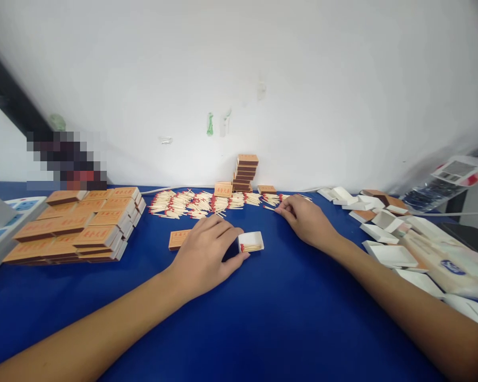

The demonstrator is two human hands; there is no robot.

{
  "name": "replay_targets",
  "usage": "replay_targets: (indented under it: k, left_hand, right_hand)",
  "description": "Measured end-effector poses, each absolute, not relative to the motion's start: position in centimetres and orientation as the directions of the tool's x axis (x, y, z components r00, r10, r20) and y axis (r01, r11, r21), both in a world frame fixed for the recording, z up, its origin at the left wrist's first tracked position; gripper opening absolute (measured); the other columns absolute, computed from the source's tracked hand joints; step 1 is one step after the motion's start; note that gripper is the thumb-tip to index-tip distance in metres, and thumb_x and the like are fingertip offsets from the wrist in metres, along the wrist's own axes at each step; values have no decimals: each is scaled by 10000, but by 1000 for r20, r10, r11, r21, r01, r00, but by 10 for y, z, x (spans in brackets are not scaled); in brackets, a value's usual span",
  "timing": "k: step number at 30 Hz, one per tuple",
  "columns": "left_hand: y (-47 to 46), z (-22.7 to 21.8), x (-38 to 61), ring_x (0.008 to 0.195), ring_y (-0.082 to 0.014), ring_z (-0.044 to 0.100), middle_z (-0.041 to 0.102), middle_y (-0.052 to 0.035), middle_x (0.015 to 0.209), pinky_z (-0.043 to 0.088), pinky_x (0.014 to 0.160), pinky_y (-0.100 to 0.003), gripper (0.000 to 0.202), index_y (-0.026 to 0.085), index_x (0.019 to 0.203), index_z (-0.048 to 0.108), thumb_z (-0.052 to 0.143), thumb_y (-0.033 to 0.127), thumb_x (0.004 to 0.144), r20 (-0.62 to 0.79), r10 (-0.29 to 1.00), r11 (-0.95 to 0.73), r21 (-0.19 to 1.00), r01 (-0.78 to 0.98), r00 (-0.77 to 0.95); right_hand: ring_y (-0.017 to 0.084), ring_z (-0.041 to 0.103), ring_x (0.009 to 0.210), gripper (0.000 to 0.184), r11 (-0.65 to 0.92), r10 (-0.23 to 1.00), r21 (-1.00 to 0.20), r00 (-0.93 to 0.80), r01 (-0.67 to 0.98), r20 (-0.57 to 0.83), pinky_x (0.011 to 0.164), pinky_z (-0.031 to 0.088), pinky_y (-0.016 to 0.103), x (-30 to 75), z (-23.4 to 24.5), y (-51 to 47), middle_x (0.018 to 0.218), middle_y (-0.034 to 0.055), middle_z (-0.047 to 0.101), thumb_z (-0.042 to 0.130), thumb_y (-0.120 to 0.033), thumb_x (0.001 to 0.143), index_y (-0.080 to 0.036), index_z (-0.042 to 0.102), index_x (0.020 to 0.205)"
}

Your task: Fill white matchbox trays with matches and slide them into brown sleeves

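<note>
My left hand (209,254) steadies the left end of a white matchbox tray (256,237) between thumb and index finger. A few red-tipped matches (252,247) lie along the tray's near side. Partly behind my left fingers is an orange matchbox cover (178,240). My right hand (305,220) is closed in a pinch at the right end of the loose match pile (201,203), with a match (269,208) at its fingertips. The far ends of my left fingers are partly hidden by the hand itself.
Orange matchboxes (103,218) are stacked at left, beside a white power strip (14,223). A matchbox tower (246,172) stands against the wall. At right lie loose white trays (390,254), a tissue pack (450,260) and a clear plastic bag (434,193).
</note>
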State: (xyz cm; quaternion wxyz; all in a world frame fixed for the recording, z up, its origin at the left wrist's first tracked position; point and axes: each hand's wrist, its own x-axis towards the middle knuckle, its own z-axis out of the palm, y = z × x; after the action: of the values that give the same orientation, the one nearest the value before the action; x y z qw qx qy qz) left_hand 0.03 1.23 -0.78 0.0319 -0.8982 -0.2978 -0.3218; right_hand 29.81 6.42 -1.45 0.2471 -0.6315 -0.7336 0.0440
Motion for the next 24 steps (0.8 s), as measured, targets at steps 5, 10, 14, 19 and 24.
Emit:
replay_targets:
  k: [5,10,14,19,24]
  left_hand:
    - [12,-7,-2,1016,-291,686,776,-84,1046,575,946,-490,254,172,1177,725,745,351,997,577,543,-806,153,572,610]
    - [12,-5,-3,1005,-291,683,778,-80,1032,569,958,-498,230,171,1149,733,754,332,985,540,585,-787,197,585,605]
    - [13,-4,-3,992,-290,675,774,-78,1030,565,945,-491,228,169,1139,734,758,329,979,533,586,-787,194,586,611]
    - [10,-3,-2,981,-290,673,768,-80,1004,557,929,-491,204,165,1099,746,736,337,989,508,598,-784,207,586,620]
    - [8,-5,-1,977,-293,668,762,-81,986,557,916,-491,226,153,1104,750,736,344,985,517,584,-791,193,580,625]
  right_hand:
    - [246,616,807,171,335,906,-400,-175,853,387,728,453,365,295,-4,45,885,68,669,566,-336,1027,-238,630,902]
    - [235,619,804,162,542,823,-399,-374,739,427,715,481,357,274,8,19,913,65,679,550,-329,1076,-257,636,959]
    - [237,645,841,133,566,814,-366,-428,739,393,732,501,363,270,5,16,960,72,688,546,-269,1069,-256,624,962]
    - [229,637,819,149,553,829,-400,-437,731,349,748,520,368,279,-8,27,936,63,668,566,-293,1067,-246,594,928]
    - [242,661,941,229,549,835,-426,-447,719,322,858,563,411,276,-13,37,1126,88,653,578,-289,1065,-258,637,1285]
